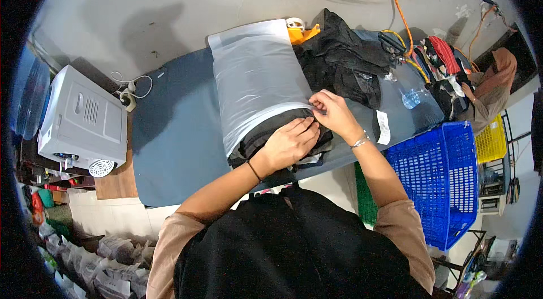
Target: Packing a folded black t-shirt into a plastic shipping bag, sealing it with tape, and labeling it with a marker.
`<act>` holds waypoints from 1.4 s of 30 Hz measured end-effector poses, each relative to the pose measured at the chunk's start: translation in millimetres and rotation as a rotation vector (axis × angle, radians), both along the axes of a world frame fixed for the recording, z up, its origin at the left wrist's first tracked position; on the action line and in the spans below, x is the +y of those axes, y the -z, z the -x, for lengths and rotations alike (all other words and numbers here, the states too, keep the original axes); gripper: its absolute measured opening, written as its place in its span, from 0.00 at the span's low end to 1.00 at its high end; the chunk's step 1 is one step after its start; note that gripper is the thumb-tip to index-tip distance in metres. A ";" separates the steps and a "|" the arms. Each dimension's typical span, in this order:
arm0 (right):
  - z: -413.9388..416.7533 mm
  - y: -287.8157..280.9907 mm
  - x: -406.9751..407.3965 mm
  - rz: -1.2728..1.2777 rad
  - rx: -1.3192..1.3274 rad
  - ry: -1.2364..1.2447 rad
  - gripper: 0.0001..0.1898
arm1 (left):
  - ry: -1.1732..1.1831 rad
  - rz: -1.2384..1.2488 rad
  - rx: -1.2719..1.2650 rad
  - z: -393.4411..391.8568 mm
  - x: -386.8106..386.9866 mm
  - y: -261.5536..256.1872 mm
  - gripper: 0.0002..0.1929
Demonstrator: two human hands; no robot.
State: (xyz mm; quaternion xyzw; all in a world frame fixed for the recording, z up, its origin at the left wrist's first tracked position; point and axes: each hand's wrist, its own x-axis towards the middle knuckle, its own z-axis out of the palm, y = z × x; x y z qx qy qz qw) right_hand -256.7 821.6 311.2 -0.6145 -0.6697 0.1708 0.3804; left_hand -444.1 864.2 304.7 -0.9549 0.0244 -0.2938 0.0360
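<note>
A translucent plastic bag (261, 68) lies on a blue-grey tabletop (182, 129), its mouth turned towards me. Dark folded clothing (254, 133) fills the bag and sticks out at that mouth. My left hand (292, 140) rests on the clothing with its palm down and fingers laid out; its thumb is hidden. At the right corner of the mouth, my right hand (333, 112) pinches the bag's edge between thumb and forefinger. Crumpled black fabric (339, 61) lies to the right of the bag.
Behind the bag sits an orange tape dispenser (303, 34). A white paper label (383, 127) lies near the table's right front edge, beside a blue plastic basket (428, 180). A white water dispenser (87, 112) stands left. Another person (492, 91) is at the far right, by piled clothes (443, 59).
</note>
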 end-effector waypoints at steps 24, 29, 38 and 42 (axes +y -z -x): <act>8.2 19.9 -56.3 -0.032 0.464 0.239 0.09 | -0.611 1.430 -0.421 155.6 34.7 52.3 0.12; -2.1 43.4 -54.4 0.207 0.540 0.222 0.06 | -0.564 1.553 -0.538 140.2 19.9 60.6 0.13; 17.2 61.7 -53.4 -0.214 0.220 0.288 0.03 | -0.686 1.246 -0.723 127.5 -6.2 69.5 0.08; -6.0 80.6 -66.4 0.043 0.414 0.311 0.06 | -0.551 1.724 -0.918 132.1 -20.5 85.2 0.08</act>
